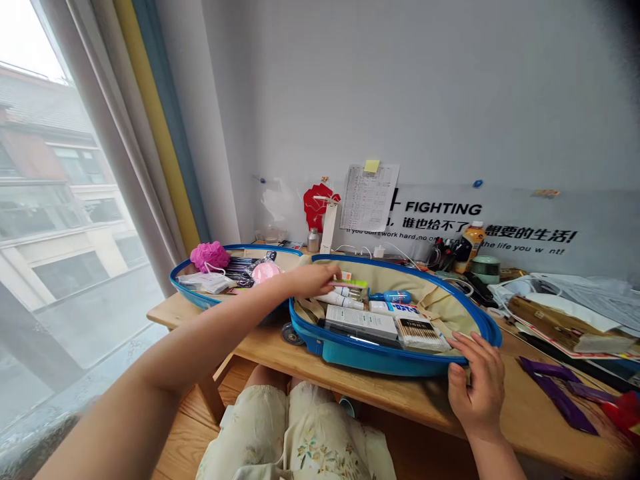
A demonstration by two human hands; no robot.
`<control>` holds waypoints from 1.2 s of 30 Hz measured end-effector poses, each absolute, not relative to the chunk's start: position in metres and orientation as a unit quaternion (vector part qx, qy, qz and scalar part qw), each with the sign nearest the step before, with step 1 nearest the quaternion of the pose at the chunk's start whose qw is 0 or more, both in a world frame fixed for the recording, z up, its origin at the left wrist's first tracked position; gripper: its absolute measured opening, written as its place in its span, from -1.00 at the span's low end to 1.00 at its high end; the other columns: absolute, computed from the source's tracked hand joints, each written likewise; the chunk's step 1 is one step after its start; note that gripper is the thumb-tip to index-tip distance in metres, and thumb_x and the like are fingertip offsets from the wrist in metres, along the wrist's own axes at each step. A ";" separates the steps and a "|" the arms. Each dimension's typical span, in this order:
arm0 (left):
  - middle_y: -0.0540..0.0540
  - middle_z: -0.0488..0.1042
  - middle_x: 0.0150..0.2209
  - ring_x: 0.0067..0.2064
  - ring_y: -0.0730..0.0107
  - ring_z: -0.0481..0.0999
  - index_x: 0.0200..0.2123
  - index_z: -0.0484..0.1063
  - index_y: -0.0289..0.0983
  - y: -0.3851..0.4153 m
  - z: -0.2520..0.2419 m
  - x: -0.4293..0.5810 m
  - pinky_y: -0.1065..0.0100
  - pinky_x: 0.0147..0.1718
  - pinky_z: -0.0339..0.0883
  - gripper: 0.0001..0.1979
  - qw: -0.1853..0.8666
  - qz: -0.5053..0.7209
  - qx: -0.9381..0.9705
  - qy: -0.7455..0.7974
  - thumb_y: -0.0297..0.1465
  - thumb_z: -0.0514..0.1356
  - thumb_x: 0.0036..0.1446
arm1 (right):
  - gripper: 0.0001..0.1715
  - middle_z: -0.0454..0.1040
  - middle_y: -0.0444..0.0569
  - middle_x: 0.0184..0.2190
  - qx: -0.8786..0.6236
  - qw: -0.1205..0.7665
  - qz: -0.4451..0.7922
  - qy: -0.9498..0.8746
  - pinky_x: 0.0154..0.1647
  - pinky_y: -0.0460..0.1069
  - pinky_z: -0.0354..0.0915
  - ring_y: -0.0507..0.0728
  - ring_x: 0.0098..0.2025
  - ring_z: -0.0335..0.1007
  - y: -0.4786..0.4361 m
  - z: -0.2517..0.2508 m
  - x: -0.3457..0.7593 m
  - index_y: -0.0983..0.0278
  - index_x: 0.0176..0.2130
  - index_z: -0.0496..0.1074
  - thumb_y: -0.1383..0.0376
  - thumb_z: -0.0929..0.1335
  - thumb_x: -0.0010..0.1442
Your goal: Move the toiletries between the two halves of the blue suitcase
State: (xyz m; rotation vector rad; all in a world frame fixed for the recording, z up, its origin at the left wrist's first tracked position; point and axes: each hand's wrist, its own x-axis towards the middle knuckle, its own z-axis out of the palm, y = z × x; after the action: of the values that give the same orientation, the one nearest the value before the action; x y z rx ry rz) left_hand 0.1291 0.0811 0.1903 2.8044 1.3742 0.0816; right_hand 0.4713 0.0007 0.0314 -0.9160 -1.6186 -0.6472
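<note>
A blue suitcase (380,363) with a beige lining lies opened into two halves on the wooden desk. My left hand (317,279) reaches into its right half, fingers closed on a slim pink-and-green item (354,284) whose kind I cannot make out. Below that hand are white tubes (345,300), a toothpaste tube (395,309) and a blue bottle (397,297). Nearer me lie a grey-white box (360,321) and a pack of cotton swabs (420,332). My right hand (477,383) is open, its fingers spread over the suitcase's right front rim.
The left half (200,300) holds a pink bath puff (210,256), a round pink item (265,271) and packaged things. Papers (575,300), a green-lidded jar (485,268), an orange bottle (470,243) and purple wrappers (557,393) crowd the desk's right side. A curtained window is at left.
</note>
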 end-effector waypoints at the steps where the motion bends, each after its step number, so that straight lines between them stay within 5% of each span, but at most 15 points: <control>1: -0.15 0.54 -0.06 -0.03 0.24 0.54 0.08 0.30 -0.23 0.083 0.184 0.141 0.35 -0.04 0.34 -0.65 0.018 0.014 0.903 0.429 -0.36 0.12 0.23 | -0.64 0.52 0.13 -0.08 -0.387 0.553 -0.273 -0.686 0.18 0.27 0.20 0.32 0.14 0.36 0.000 0.032 0.471 0.25 -0.03 0.43 0.15 0.19 0.36; 11: -0.20 0.55 -0.08 -0.05 0.17 0.56 0.02 0.37 -0.26 0.107 0.143 0.171 0.30 -0.12 0.38 -0.64 0.066 -0.056 0.903 0.421 -0.36 0.25 0.14 | -0.64 0.53 0.12 -0.09 -0.386 0.555 -0.272 -0.685 0.17 0.29 0.21 0.32 0.13 0.38 0.001 0.031 0.471 0.24 -0.03 0.44 0.15 0.19 0.35; 18: -0.12 0.54 -0.03 -0.07 0.32 0.56 0.08 0.37 -0.21 0.105 0.145 0.170 0.38 -0.09 0.37 -0.60 0.096 -0.017 0.900 0.425 -0.35 0.25 0.16 | -0.63 0.52 0.13 -0.08 -0.383 0.550 -0.276 -0.689 0.16 0.28 0.22 0.32 0.14 0.37 0.000 0.032 0.471 0.25 -0.02 0.43 0.15 0.19 0.36; 27: -0.16 0.47 0.11 0.03 0.31 0.50 0.18 0.30 -0.23 0.114 0.186 0.066 0.34 0.00 0.36 -0.58 0.030 0.098 0.825 0.556 -0.30 -0.10 0.35 | -0.62 0.52 0.13 -0.09 -0.385 0.544 -0.284 -0.690 0.16 0.27 0.20 0.32 0.13 0.36 0.000 0.033 0.471 0.26 -0.01 0.42 0.15 0.17 0.37; 36: -0.19 0.60 -0.13 -0.12 0.13 0.57 -0.10 0.53 -0.23 0.102 0.151 -0.053 0.24 -0.10 0.40 -0.66 0.017 -0.063 0.751 0.657 -0.37 0.17 0.03 | -0.62 0.53 0.12 -0.10 -0.395 0.553 -0.269 -0.683 0.18 0.29 0.20 0.33 0.13 0.38 0.002 0.031 0.472 0.24 -0.06 0.44 0.11 0.19 0.35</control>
State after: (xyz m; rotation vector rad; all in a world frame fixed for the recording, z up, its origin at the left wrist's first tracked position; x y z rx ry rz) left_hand -0.0533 0.1019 0.1505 2.3339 2.0429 -0.1963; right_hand 0.4719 0.0018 0.0313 -0.9335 -1.6139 -0.6365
